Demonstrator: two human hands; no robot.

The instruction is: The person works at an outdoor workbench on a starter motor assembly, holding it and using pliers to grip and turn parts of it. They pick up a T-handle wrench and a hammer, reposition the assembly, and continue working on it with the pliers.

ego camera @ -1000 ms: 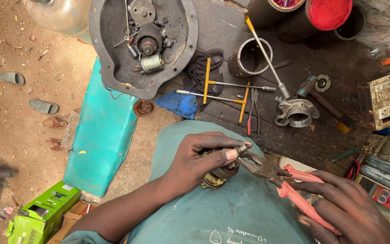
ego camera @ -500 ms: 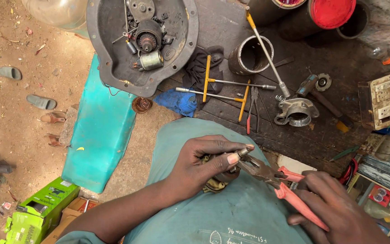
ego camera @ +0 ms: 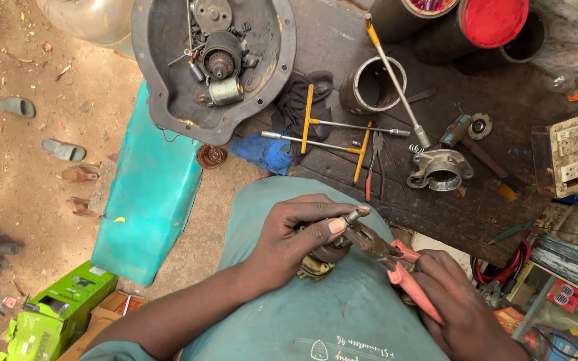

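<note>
My left hand (ego camera: 296, 237) is closed around a small round metal part (ego camera: 322, 257) held against my teal shirt, thumb pressed near the tip of the tool. My right hand (ego camera: 459, 304) grips the pink handles of a pair of pliers (ego camera: 386, 254), whose jaws reach up and left to a small metal piece at my left thumb. Most of the part is hidden under my fingers.
A dark wooden bench (ego camera: 503, 180) carries two yellow-handled T-wrenches (ego camera: 332, 134), small pliers (ego camera: 373, 164), a metal ring (ego camera: 372, 83), a hammer (ego camera: 476, 144) and a cast housing (ego camera: 439, 170). A grey engine cover (ego camera: 212, 63) with parts sits above a teal panel (ego camera: 152, 194). Red-topped cans (ego camera: 493, 20) stand behind.
My view has shifted slightly. My right hand with the pliers has moved a little left and closer to my left hand; the left hand keeps its hold on the part.
</note>
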